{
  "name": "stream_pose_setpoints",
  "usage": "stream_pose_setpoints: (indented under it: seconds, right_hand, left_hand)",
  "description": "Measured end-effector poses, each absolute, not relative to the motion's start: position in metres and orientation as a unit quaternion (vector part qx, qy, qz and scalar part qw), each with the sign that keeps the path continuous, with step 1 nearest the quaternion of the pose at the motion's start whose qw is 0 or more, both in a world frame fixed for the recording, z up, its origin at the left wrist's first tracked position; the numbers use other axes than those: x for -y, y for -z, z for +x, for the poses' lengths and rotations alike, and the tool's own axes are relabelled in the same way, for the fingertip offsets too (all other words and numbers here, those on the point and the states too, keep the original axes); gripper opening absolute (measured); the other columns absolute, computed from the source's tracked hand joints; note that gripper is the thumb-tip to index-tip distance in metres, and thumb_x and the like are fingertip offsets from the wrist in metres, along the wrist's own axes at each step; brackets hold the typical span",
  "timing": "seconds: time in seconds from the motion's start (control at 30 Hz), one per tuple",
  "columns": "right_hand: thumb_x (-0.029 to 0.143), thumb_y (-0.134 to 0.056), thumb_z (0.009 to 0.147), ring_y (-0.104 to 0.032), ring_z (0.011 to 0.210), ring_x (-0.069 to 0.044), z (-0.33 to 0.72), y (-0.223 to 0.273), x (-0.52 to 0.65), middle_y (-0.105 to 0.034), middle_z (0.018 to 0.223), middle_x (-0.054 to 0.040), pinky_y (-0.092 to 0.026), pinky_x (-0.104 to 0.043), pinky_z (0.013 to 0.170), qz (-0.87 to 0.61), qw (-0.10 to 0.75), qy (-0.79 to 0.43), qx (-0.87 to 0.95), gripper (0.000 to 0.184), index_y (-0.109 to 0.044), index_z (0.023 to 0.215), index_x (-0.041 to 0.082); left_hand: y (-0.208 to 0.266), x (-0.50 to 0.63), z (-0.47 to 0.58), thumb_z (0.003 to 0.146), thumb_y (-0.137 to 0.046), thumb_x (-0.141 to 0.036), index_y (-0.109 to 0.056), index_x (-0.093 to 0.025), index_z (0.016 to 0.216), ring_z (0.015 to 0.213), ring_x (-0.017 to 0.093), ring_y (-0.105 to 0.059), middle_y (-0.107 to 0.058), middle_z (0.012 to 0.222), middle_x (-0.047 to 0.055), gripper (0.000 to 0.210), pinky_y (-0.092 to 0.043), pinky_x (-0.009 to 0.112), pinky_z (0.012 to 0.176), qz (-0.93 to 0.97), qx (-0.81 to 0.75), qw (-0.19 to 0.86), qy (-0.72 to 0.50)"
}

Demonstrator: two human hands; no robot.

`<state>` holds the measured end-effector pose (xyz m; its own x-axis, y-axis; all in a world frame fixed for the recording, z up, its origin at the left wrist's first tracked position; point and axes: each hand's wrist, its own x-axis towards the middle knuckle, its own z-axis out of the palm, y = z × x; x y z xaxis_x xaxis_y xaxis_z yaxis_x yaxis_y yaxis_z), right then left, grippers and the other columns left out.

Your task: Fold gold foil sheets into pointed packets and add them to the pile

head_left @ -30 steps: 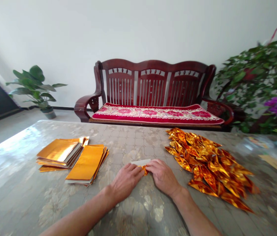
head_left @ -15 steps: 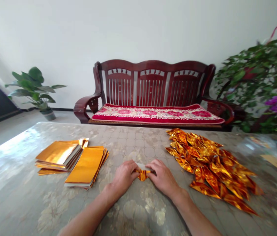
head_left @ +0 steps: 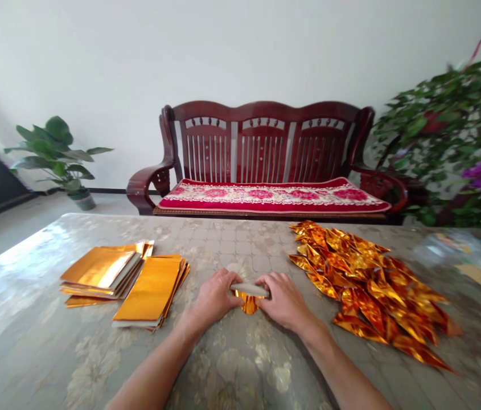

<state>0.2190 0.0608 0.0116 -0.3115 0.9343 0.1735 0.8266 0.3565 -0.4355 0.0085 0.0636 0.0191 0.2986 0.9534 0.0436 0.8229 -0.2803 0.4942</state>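
Foil paper [head_left: 249, 302] bows up more now, left hand [head_left: 218, 296], right hand [head_left: 283, 299] pinching its ends.
Likely light, creasy; ends safest, folds look blurry.

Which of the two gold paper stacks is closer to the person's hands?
The right stack, with the narrower top sheet, closer to the left hand; the wider stack lies farther left.

From afar I see the left hand [head_left: 216, 296] and right hand [head_left: 283, 299] pinching opposite ends of a gold-and-grey paper [head_left: 249, 290], between stacked gold sheets [head_left: 149, 288] and folded gold pieces [head_left: 362, 276]; its folds look too small to judge.
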Motion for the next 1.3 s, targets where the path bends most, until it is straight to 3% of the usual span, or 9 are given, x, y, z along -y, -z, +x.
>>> stream_pose_setpoints:
  seconds: [0.13, 0.6, 1.03, 1.3]
  right_hand:
    - [0.019, -0.07, 0.073, -0.053, 0.089, -0.021, 0.218, -0.014, -0.062, -0.064, 0.09, -0.0013, -0.036, -0.029, 0.075, -0.562, 0.195, -0.138, 0.792, 0.014, -0.063, 0.084, 0.024]
    - [0.016, -0.067, 0.08, -0.055, 0.088, -0.019, 0.218, -0.005, -0.056, -0.068, 0.085, 0.0012, -0.036, -0.029, 0.074, -0.55, 0.232, -0.159, 0.787, 0.009, -0.067, 0.08, 0.025]
    - [0.014, -0.06, 0.088, -0.055, 0.09, -0.021, 0.217, 0.001, -0.052, -0.066, 0.088, -0.001, -0.04, -0.031, 0.078, -0.535, 0.258, -0.124, 0.795, 0.012, -0.064, 0.081, 0.024]
    - [0.013, -0.063, 0.088, -0.053, 0.089, -0.022, 0.215, -0.001, -0.05, -0.065, 0.087, -0.0025, -0.041, -0.032, 0.077, -0.524, 0.242, -0.074, 0.813, 0.01, -0.064, 0.084, 0.021]
  left_hand:
    - [-0.02, -0.065, 0.009, 0.071, -0.074, -0.026, -0.065, -0.02, 0.091, 0.088, 0.02, -0.06, -0.063, 0.091, 0.001, 0.022, -0.042, 0.026, 0.074, 0.775, -0.576, 0.191, -0.177]
    - [-0.002, -0.063, 0.009, 0.076, -0.066, -0.017, -0.067, -0.019, 0.078, 0.08, 0.016, -0.058, -0.064, 0.079, -0.001, 0.003, -0.04, 0.024, 0.071, 0.746, -0.561, 0.245, -0.261]
    - [0.005, -0.063, 0.006, 0.084, -0.055, -0.011, -0.064, -0.019, 0.08, 0.083, 0.015, -0.059, -0.063, 0.082, 0.0, 0.013, -0.043, 0.024, 0.075, 0.756, -0.521, 0.255, -0.304]
    - [0.001, -0.056, 0.008, 0.093, -0.049, -0.016, -0.062, -0.021, 0.086, 0.086, 0.016, -0.058, -0.06, 0.087, 0.001, 0.015, -0.042, 0.024, 0.076, 0.802, -0.521, 0.167, -0.239]
